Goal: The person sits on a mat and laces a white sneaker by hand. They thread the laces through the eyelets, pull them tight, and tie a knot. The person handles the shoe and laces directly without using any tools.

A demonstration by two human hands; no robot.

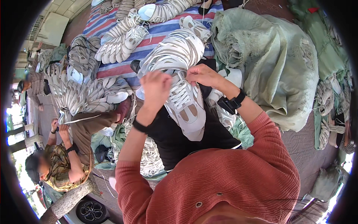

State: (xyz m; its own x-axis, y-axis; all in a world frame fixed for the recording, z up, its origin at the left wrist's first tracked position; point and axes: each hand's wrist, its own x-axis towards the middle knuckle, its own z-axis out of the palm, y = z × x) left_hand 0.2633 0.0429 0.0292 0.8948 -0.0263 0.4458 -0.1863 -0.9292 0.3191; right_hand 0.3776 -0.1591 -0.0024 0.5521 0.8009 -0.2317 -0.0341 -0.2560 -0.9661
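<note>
Shoe (192, 119) on your lap (160, 130), toe toward you | left hand (156, 87) blurred, grip unclear | right hand (203, 75) bunched near lace (180, 94), pinch unclear | risk: lace could snag on stack (175, 50) if pulled unevenly

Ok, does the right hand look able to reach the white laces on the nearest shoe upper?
Probably yes: the right hand is right beside the white laces, whose lower crossings show uncovered; the left hand is off to their left.

Bright daylight lit everything, burning out to white along the left rim; the left hand (156, 87) was motion-blurred, and fisheye distortion bent the edges.
</note>
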